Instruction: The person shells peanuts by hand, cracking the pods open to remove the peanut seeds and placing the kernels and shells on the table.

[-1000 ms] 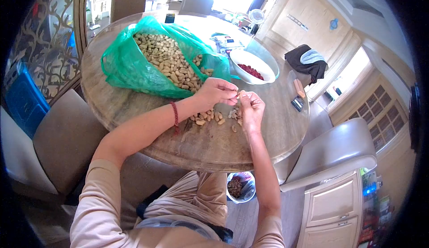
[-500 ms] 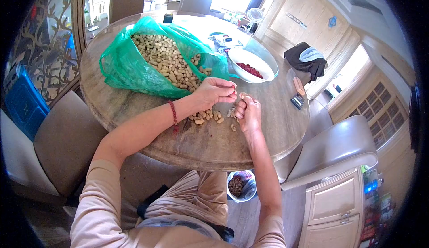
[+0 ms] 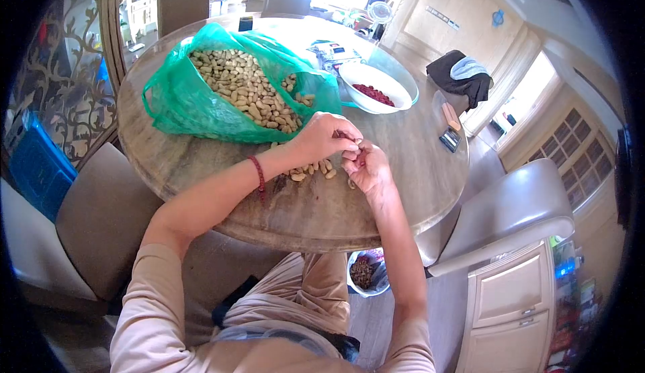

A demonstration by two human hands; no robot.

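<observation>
1. Evidently, the shelling is partway: the bin beneath the surface already holds shells.
2. Loose peanuts, unshelled, lie on the surface beside the hands.
3. The left hand pinches closed on a small piece, probably a peanut; the right hand curls partly against it, something reddish in its palm, its grip unclear.
4. The green plastic bag is heaped with peanuts, so most seem left.
5. The white bowl contains finished red-skinned kernels.
6. Counted: one bin, roughly ten loose peanuts visible, two hands, one bag, one bowl; bagged peanuts and kernels defy counting.
</observation>
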